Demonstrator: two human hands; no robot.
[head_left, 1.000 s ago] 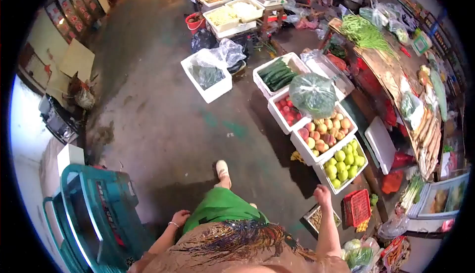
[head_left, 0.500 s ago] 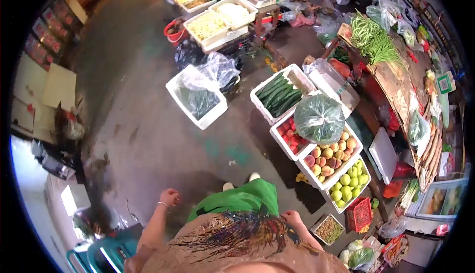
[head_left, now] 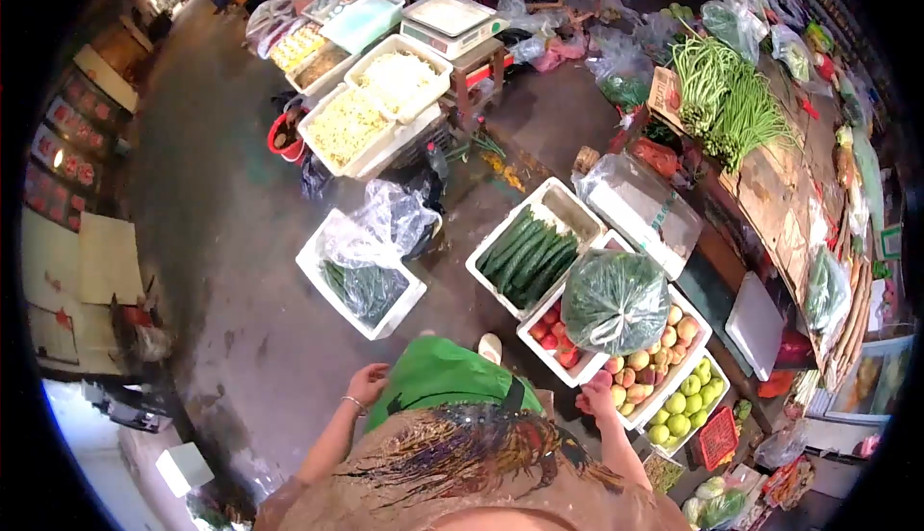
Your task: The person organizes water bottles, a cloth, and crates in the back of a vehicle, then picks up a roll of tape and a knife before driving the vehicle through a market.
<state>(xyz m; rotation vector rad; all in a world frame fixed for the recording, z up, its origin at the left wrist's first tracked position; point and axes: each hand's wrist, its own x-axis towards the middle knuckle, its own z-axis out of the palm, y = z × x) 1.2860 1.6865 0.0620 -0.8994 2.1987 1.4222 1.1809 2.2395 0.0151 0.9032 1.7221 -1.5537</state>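
Note:
My left hand (head_left: pixel 368 383), with a bracelet at the wrist, hangs beside the green apron (head_left: pixel 438 377), its fingers curled; what is in it, if anything, is too small to tell. My right hand (head_left: pixel 597 396) is at the near edge of the white box of peaches (head_left: pixel 643 377), close to the red fruit (head_left: pixel 556 336); its fingers are partly bent and small in view. A tied bag of greens (head_left: pixel 616 302) rests over the fruit boxes. Cucumbers (head_left: pixel 527 258) fill the box beyond. Green fruit (head_left: pixel 685 404) lies to the right.
A white box with bagged greens (head_left: pixel 361 276) stands on the floor ahead. Behind it are tubs of pale sprouts (head_left: pixel 348 129) and a scale (head_left: pixel 452 16). Long beans (head_left: pixel 722 98) lie on the table at right. A red basket (head_left: pixel 717 438) is at lower right.
The boxes and tubs appear nearer and the view has turned slightly. My right hand has moved up and forward to the peach box. My left hand is closer to the apron.

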